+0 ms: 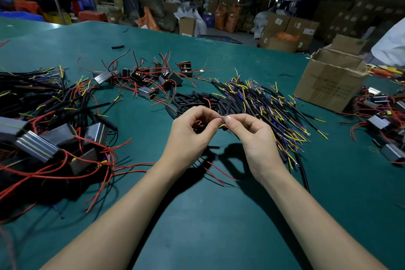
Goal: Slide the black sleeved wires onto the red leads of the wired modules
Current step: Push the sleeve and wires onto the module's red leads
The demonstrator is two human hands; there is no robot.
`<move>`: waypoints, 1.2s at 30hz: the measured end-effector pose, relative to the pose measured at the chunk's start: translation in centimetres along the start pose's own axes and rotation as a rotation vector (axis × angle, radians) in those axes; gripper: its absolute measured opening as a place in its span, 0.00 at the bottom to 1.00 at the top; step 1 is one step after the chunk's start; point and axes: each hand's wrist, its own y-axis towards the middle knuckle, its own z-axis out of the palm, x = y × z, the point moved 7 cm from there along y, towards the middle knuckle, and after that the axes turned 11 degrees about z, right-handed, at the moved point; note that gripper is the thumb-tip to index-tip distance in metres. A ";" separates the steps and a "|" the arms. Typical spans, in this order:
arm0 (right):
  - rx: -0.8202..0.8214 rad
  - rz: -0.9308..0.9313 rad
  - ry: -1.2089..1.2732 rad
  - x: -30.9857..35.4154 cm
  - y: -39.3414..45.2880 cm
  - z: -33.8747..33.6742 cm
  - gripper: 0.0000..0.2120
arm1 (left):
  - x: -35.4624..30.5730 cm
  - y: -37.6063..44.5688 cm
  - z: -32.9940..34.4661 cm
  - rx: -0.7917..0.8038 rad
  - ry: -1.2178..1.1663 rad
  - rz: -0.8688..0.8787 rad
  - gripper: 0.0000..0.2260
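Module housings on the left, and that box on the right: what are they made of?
Module housings: probably metal, maybe aluminium; grey, ribbed, with bright streaky reflections. Box: brown corrugated cardboard, matte, flaps open, printed text on its side.

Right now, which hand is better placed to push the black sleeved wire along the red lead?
Probably the right hand. Its fingers pinch the yellow-tipped end of a sleeved wire at the meeting point, nearest the sleeved pile. The left hand pinches the red lead, so it serves better as the anchor.
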 end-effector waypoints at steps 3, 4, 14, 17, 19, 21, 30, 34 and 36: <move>-0.035 0.007 -0.023 0.1 -0.2 -0.1 0.06 | -0.2 0.0 0.0 0.016 -0.007 0.009 0.01; -0.051 0.004 -0.047 0.2 -0.2 -0.2 0.06 | -0.2 0.0 0.0 0.021 -0.004 0.011 0.01; -0.043 0.039 -0.102 0.9 -0.4 -0.2 0.02 | -0.5 0.1 -0.3 0.055 0.065 0.067 0.03; -0.013 0.003 -0.141 1.5 -0.5 -0.1 0.06 | -0.7 0.1 -0.4 0.063 0.068 0.059 0.03; -0.028 -0.060 -0.212 2.0 -0.7 0.0 0.07 | -0.6 0.2 -0.4 0.063 0.047 0.007 0.05; -0.055 -0.196 -0.361 2.8 -1.2 0.4 0.06 | -0.4 0.3 -0.5 0.051 0.026 -0.044 0.06; -0.147 -0.602 -0.860 4.6 -2.8 1.2 0.04 | -1.6 0.7 -0.5 0.135 0.156 0.099 0.02; -0.109 -0.528 -0.764 4.2 -2.3 0.8 0.04 | -1.7 0.5 -0.5 0.232 0.308 0.216 0.05; -0.075 -0.511 -0.741 4.2 -2.2 0.9 0.04 | -1.7 0.4 -0.5 0.258 0.367 0.258 0.03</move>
